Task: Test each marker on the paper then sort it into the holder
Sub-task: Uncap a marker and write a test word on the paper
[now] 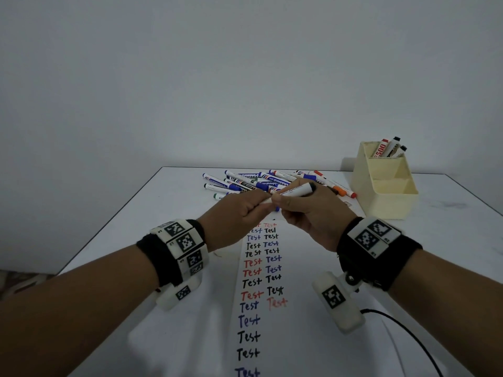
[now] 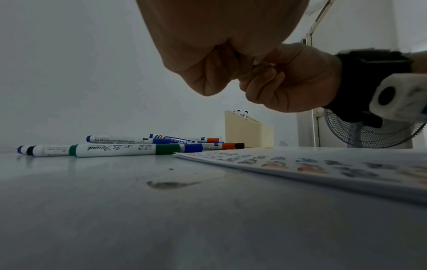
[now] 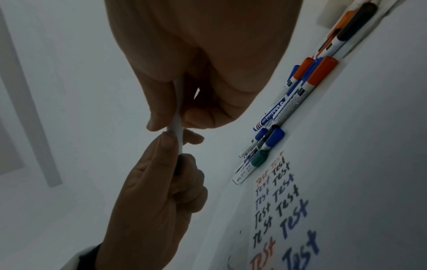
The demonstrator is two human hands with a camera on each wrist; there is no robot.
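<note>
Marker: we hold the marker [image 1: 295, 192] level between both hands, above the paper [image 1: 261, 281].
Left hand [image 1: 239, 213]: curled round one end, likely to pull the cap.
Right hand [image 1: 307, 210]: pinching the barrel steady.
Holder [image 1: 386, 202]: just beyond our right hand, within reach for sorting.
Pile [image 1: 258, 180]: loose markers beyond both hands.

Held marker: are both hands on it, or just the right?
Touching, both. The right wrist view shows the right hand and left hand each pinching the white marker between fingers and thumb; the head view agrees.
</note>
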